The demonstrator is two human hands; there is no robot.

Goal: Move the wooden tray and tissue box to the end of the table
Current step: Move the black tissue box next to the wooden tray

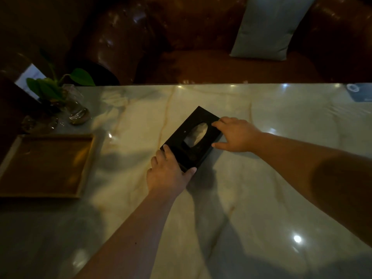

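Note:
A black tissue box (181, 144) with an oval opening and a tissue showing lies at an angle in the middle of the marble table (261, 188). My left hand (168, 174) grips its near end, thumb and fingers wrapped over the corner. My right hand (235, 134) grips its right side near the far end. The wooden tray (12, 150), with nothing in it, lies flat at the table's left end, apart from both hands.
A glass vase with a green plant (74, 109) stands behind the tray at the far left. A brown leather sofa (181, 47) with a pale cushion (269, 27) runs along the far edge. A bluish item (360, 93) lies at the far right corner.

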